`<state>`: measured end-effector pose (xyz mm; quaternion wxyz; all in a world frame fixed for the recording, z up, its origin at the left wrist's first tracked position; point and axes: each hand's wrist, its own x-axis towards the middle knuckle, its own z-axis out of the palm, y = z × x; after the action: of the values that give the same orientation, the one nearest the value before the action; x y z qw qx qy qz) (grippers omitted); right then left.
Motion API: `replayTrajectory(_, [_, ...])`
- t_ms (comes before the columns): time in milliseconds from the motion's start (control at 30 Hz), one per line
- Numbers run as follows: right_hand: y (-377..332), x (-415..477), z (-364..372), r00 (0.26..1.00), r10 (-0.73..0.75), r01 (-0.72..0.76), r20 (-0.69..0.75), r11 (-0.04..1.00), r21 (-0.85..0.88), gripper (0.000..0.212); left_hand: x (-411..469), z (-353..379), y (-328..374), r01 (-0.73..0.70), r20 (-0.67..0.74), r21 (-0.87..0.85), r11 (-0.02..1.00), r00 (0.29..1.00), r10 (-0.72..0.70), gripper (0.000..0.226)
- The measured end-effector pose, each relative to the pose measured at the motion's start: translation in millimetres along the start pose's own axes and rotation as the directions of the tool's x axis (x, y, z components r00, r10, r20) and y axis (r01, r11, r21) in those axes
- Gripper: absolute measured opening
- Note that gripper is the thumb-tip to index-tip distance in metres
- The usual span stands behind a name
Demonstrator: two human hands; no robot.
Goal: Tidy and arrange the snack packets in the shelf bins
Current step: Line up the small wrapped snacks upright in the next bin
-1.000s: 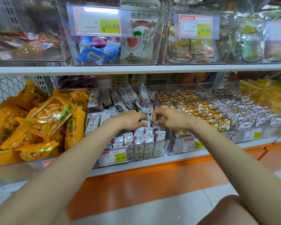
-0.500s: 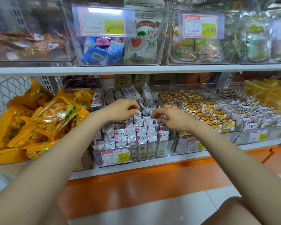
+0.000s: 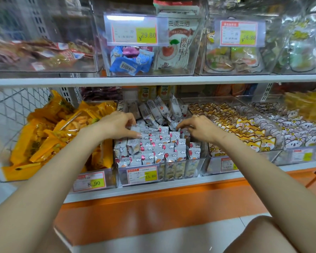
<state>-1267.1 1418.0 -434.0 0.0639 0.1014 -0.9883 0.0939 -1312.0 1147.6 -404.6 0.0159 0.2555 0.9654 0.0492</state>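
Both hands are down in the middle bin (image 3: 199, 161) on the lower shelf (image 3: 171, 184). This clear bin is full of small grey packets (image 3: 161, 150). The ones at the front stand up straight in neat rows. Their long sides go up and down, and their fronts face out to the aisle. The back packets (image 3: 160, 110) are messy and lean over, with their tops tipped up and away.

The left hand (image 3: 117, 125) is on the left side of the rows. Its thumb and fingers are curled and pinch the top of one standing packet (image 3: 134, 129). The right hand (image 3: 197, 129) is on the right side. Its fingers bend down and the tips touch packets near the back. I cannot tell if it grips one.

Yellow bags (image 3: 44, 139) fill the bin to the left. Fox-face packets (image 3: 244, 128) fill the bin to the right. A price tag (image 3: 142, 175) sits on the front of the middle bin.
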Motion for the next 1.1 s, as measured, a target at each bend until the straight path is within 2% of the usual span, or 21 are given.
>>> replayTrajectory(100, [-2, -2, -2, 0.999, 0.017, -0.016, -0.028, 0.999, 0.030, 0.040, -2, 0, 2, -0.068, 0.169, 0.034, 0.997, 0.984, 0.062, 0.082])
replayTrajectory(233, [-1, -7, -8, 0.991, 0.047, -0.022, -0.128, 0.982, 0.187, 0.038, 0, -4, -2, -0.122, 0.436, -0.087, 0.989, 0.888, 0.148, 0.131])
replayTrajectory(300, [1, -9, -9, 0.986, 0.063, -0.023, -0.156, 0.969, 0.247, 0.038, 3, -3, -4, -0.132, 0.494, -0.103, 0.986, 0.853, 0.166, 0.135])
replayTrajectory(367, [0, -11, -9, 0.982, 0.081, -0.027, -0.170, 0.954, 0.298, 0.036, 4, -2, -2, -0.139, 0.462, -0.094, 0.986, 0.871, 0.167, 0.120])
replayTrajectory(467, [-4, -13, -9, 0.978, 0.078, -0.002, -0.191, 0.929, 0.370, 0.030, 3, 0, 4, -0.139, 0.336, -0.048, 0.989, 0.930, 0.147, 0.096])
replayTrajectory(600, [-12, -15, -11, 0.971, 0.068, 0.035, -0.230, 0.908, 0.417, 0.027, 0, 0, 10, -0.133, 0.214, 0.028, 0.991, 0.969, 0.124, 0.087])
replayTrajectory(667, [-18, -14, -11, 0.967, 0.043, 0.068, -0.250, 0.905, 0.419, 0.025, -2, -2, 10, -0.121, 0.090, -0.031, 0.992, 0.988, 0.124, 0.083])
replayTrajectory(700, [-21, -14, -11, 0.966, 0.020, 0.095, -0.258, 0.899, 0.427, 0.027, -2, -4, 12, -0.108, 0.029, -0.130, 0.986, 0.993, 0.113, 0.081])
replayTrajectory(733, [-24, -14, -12, 0.966, -0.011, 0.127, -0.259, 0.890, 0.437, 0.031, -3, -6, 14, -0.093, -0.020, -0.274, 0.957, 0.996, 0.091, 0.078])
replayTrajectory(800, [-29, -13, -13, 0.968, -0.090, 0.186, -0.235, 0.885, 0.427, 0.049, -1, -9, 25, -0.050, -0.065, -0.582, 0.812, 0.998, 0.015, 0.071])
replayTrajectory(867, [-36, -12, -12, 0.962, -0.169, 0.240, -0.214, 0.897, 0.371, 0.065, 1, -7, 40, 0.023, 0.004, -0.771, 0.637, 0.999, -0.032, 0.054])
replayTrajectory(933, [-44, -12, -8, 0.937, -0.225, 0.307, -0.267, 0.895, 0.325, 0.068, 4, 1, 55, 0.093, 0.099, -0.855, 0.510, 0.995, -0.016, 0.033])
replayTrajectory(1000, [-49, -12, -5, 0.893, -0.252, 0.371, -0.372, 0.881, 0.292, 0.057, 6, 8, 68, 0.124, 0.151, -0.906, 0.405, 0.988, 0.036, 0.027])
replayTrajectory(1067, [-48, -13, -9, 0.842, -0.264, 0.405, -0.470, 0.885, 0.228, 0.043, 8, 10, 78, 0.124, 0.157, -0.925, 0.360, 0.986, 0.064, 0.037])
replayTrajectory(1100, [-46, -15, -13, 0.835, -0.234, 0.391, -0.498, 0.890, 0.236, 0.037, 9, 9, 81, 0.118, 0.155, -0.925, 0.362, 0.985, 0.077, 0.051])
